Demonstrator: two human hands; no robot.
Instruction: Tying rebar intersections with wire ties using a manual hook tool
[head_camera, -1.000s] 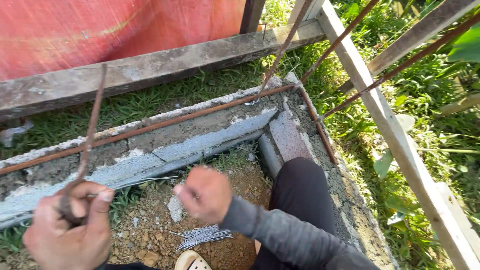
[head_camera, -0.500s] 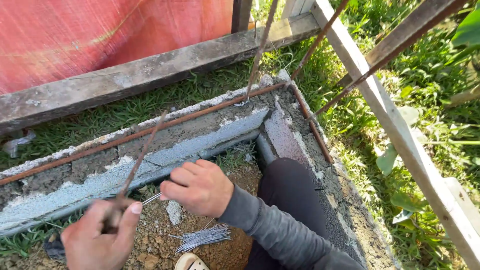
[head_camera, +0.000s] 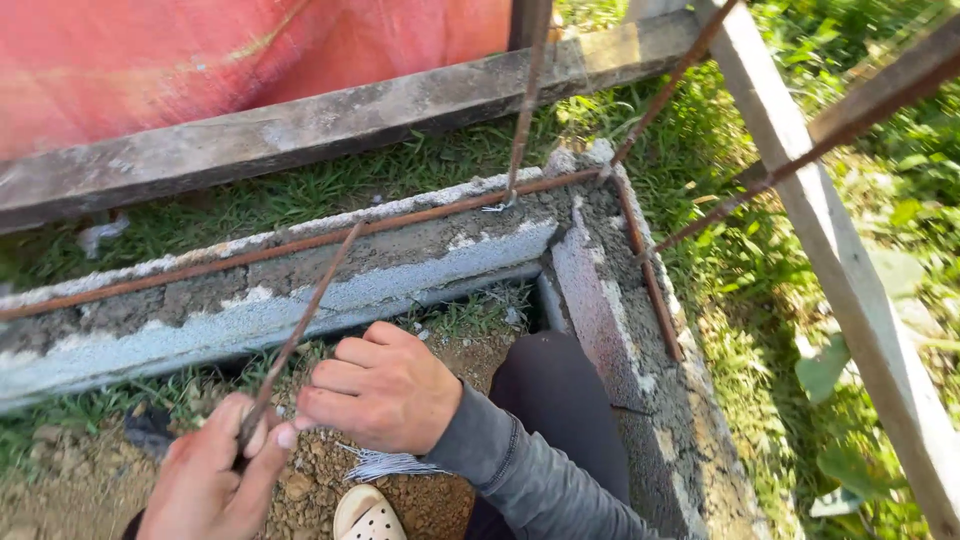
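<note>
My left hand is closed around the lower end of a rusty steel bar that slants up towards the low concrete block wall. My right hand, in a grey sleeve, is curled right beside it, with its fingers at the bar's lower end. I cannot tell whether these fingers grip the bar or a thin wire. A bundle of thin tie wire lies on the soil just below my right hand.
A long rusty bar lies along the wall top, and others rise from the corner. A weathered wooden plank and red sheeting stand behind. A timber frame crosses grass at right. A pale sandal sits on the soil.
My left hand brought the bar from the left towards the middle and tilted it rightwards. My right hand moved left and down until it closed in beside the left hand.
</note>
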